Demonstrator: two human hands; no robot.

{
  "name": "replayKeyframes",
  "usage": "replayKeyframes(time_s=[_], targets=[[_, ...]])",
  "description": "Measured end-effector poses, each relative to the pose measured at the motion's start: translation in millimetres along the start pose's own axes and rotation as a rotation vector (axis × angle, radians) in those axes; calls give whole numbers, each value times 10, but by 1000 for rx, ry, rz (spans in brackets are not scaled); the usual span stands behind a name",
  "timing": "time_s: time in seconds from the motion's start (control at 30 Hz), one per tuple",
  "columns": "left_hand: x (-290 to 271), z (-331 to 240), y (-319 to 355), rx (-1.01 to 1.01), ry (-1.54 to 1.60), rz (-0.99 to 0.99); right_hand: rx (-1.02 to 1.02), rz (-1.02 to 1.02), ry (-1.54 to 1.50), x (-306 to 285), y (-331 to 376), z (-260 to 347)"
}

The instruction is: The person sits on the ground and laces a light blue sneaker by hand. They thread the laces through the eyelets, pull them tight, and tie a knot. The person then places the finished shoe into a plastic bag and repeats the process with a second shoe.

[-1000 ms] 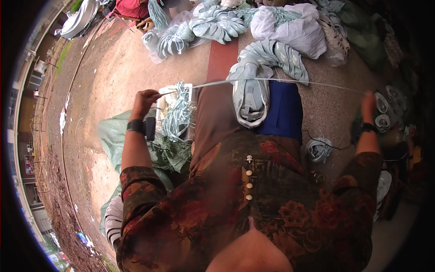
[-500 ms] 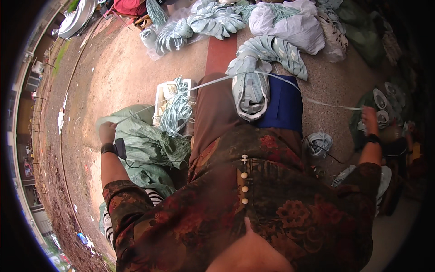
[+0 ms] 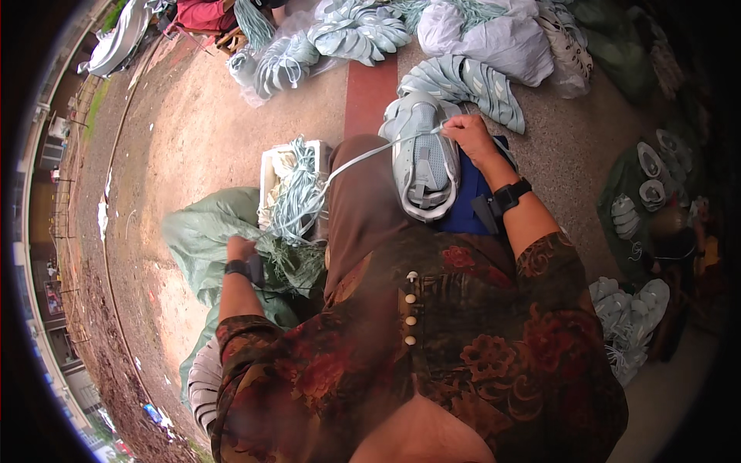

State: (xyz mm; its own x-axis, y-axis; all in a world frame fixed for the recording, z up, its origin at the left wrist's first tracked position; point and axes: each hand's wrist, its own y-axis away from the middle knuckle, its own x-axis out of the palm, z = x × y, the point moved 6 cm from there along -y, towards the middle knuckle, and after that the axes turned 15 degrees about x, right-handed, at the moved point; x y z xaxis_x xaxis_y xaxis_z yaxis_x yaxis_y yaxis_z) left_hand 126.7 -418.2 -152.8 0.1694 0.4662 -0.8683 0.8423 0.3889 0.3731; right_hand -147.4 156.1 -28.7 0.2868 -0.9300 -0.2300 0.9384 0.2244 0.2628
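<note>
A pale grey-blue sneaker lies across my lap over a dark blue cloth. At its upper right edge, my right hand pinches a pale shoelace. The lace crosses the shoe and droops leftward over my brown trouser leg to a white box of pale blue laces. My left hand is low over a green sack, left of the box. Its fingers are smeared and partly hidden, and no lace shows at it.
Fanned rows of pale blue shoe pieces lie on the ground ahead, near white plastic bags. More shoes rest on green sacking at the right. Pale shoe parts are piled by my right elbow. Someone in red sits far left.
My right hand has come in from the far right to the shoe. My left hand has moved inward and down. The lace, stretched wide before, now hangs slack on the left.
</note>
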Motion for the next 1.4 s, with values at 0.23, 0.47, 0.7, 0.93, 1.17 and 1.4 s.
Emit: replayKeyframes(time_s=[0.23, 0.47, 0.7, 0.93, 1.17, 1.4], targets=[[920, -420, 76, 21, 228, 171, 193, 16, -340, 15, -23, -150], [1163, -226, 388, -45, 243, 260, -342, -320, 523, 148, 18, 48], [1176, -352, 374, 7, 279, 276, -23, -109, 432, 122, -294, -56], [199, -2544, 122, 334, 843, 21, -232, -418, 750, 263, 129, 128], [4, -4580, 411, 961, 660, 26, -168, -186, 952, 328, 178, 253], [462, -5236, 257, 1039, 51, -107, -188, -98, 383, 71, 110, 34]])
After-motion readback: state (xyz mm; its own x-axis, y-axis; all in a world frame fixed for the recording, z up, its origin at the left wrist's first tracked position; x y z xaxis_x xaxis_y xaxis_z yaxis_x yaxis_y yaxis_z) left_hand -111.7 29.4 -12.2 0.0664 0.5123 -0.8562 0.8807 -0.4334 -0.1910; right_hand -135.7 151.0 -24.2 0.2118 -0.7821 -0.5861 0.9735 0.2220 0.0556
